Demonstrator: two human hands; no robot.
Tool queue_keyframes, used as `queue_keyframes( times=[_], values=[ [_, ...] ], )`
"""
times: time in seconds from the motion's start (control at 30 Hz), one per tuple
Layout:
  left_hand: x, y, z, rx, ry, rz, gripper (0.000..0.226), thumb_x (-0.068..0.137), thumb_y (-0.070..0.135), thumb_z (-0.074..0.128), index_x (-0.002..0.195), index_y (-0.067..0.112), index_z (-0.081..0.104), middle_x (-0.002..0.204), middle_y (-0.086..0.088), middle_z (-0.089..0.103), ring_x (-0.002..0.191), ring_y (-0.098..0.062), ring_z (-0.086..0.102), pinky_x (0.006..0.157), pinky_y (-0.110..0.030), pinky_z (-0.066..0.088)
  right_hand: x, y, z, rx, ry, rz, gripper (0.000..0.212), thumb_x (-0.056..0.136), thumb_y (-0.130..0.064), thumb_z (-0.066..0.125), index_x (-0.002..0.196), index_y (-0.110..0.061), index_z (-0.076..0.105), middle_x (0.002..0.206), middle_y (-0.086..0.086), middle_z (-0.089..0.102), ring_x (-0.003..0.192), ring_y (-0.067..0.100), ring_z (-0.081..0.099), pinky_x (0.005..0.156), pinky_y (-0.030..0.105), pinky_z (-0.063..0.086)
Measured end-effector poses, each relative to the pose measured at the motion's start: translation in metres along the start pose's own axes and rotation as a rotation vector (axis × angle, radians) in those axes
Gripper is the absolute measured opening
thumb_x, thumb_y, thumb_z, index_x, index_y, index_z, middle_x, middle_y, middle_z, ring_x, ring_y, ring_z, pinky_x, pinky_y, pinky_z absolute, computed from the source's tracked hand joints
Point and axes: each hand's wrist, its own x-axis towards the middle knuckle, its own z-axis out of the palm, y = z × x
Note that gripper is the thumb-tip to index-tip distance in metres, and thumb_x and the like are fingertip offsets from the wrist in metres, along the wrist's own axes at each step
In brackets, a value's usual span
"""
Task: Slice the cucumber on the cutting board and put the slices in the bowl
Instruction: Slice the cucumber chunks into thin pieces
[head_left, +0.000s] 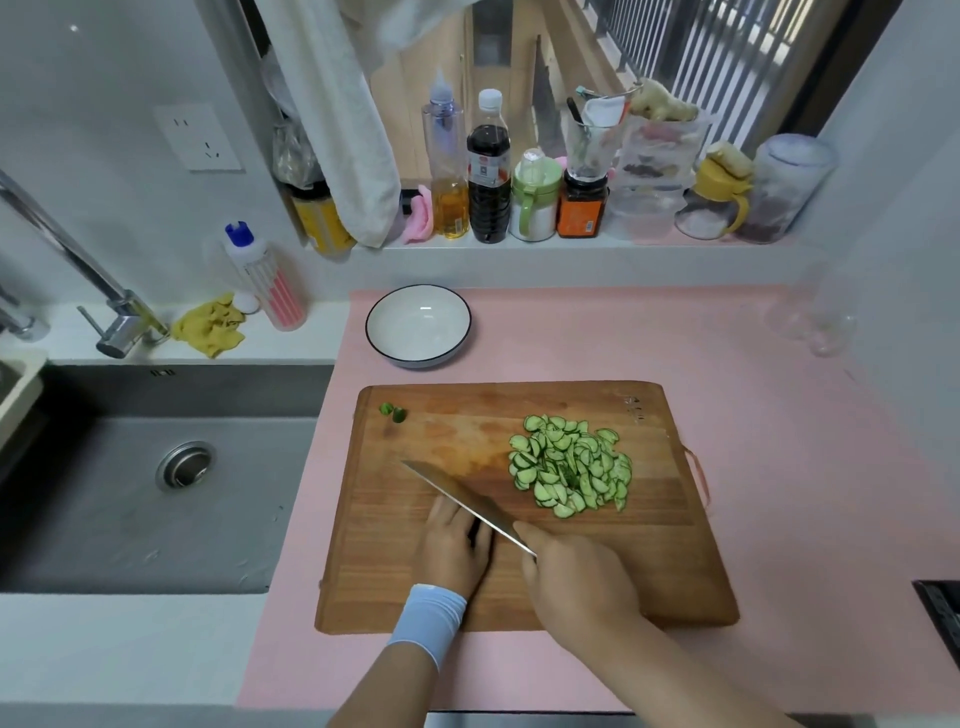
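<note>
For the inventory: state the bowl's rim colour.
Dark, near black, on a white bowl; head view.

My right hand (576, 577) covered the handle of the knife (457, 499), so none of it showed. Under my left hand (454, 551) and the blade only a dark sliver peeked out, and I could not tell what it was. The faucet (78, 270) ran off the left edge and a black object (943, 618) off the right. The label on the dark bottle (488, 171) was too blurred to read.
</note>
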Motion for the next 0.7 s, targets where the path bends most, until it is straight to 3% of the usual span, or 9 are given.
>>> queue_keyframes(
  times=[0.23, 0.47, 0.7],
  values=[
    [0.001, 0.002, -0.001, -0.007, -0.019, 0.013, 0.024, 0.073, -0.004, 0.075, 0.094, 0.008, 0.073, 0.099, -0.004, 0.068, 0.094, -0.024, 0.058, 0.090, -0.017, 0.042, -0.006, 0.000, -0.003, 0.021, -0.004, 0.018, 0.045, 0.104, -0.035, 0.040, 0.149, -0.039, 0.042, 0.113, -0.002, 0.070, 0.103, 0.024, 0.065, 0.081, 0.036, 0.050],
    [0.003, 0.007, -0.004, -0.004, -0.032, -0.012, 0.025, 0.074, -0.003, 0.075, 0.095, 0.009, 0.072, 0.096, -0.002, 0.067, 0.088, -0.022, 0.057, 0.088, -0.013, 0.039, -0.011, 0.008, -0.001, 0.035, 0.000, 0.024, 0.042, 0.103, -0.035, 0.040, 0.144, -0.039, 0.045, 0.108, -0.001, 0.071, 0.100, 0.025, 0.066, 0.079, 0.036, 0.050],
    [0.003, 0.005, -0.003, 0.007, -0.040, -0.018, 0.020, 0.078, -0.001, 0.071, 0.095, 0.009, 0.071, 0.093, -0.002, 0.066, 0.083, -0.021, 0.053, 0.084, -0.018, 0.043, -0.006, 0.012, 0.003, 0.100, -0.015, 0.045, 0.043, 0.102, -0.036, 0.040, 0.145, -0.040, 0.045, 0.111, -0.001, 0.071, 0.104, 0.024, 0.065, 0.084, 0.036, 0.051]
  ],
)
